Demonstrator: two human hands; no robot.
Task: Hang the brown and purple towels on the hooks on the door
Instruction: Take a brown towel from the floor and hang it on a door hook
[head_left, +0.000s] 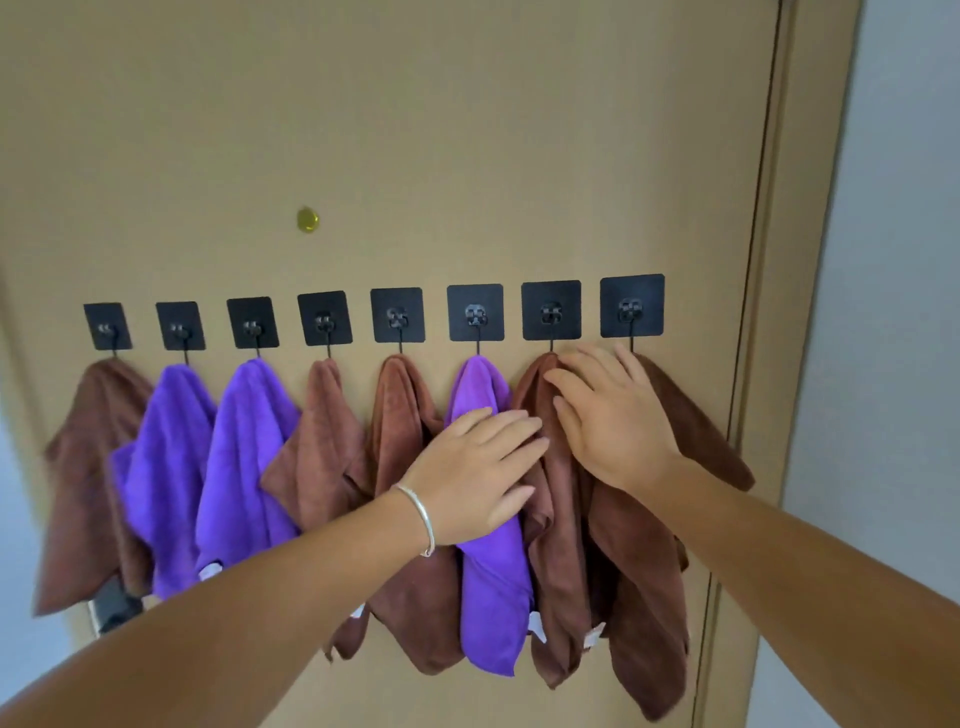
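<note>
Several black square adhesive hooks run in a row across the tan door. A towel hangs from each one, some brown and some purple. My left hand, a silver bangle on its wrist, lies flat with fingers spread on a purple towel right of centre. My right hand rests flat and open on the brown towel one hook further right, partly covering the rightmost brown towel. Neither hand grips any cloth.
A small brass peephole sits above the hooks. The door frame and a pale wall lie to the right. A dark door handle peeks out under the leftmost towels.
</note>
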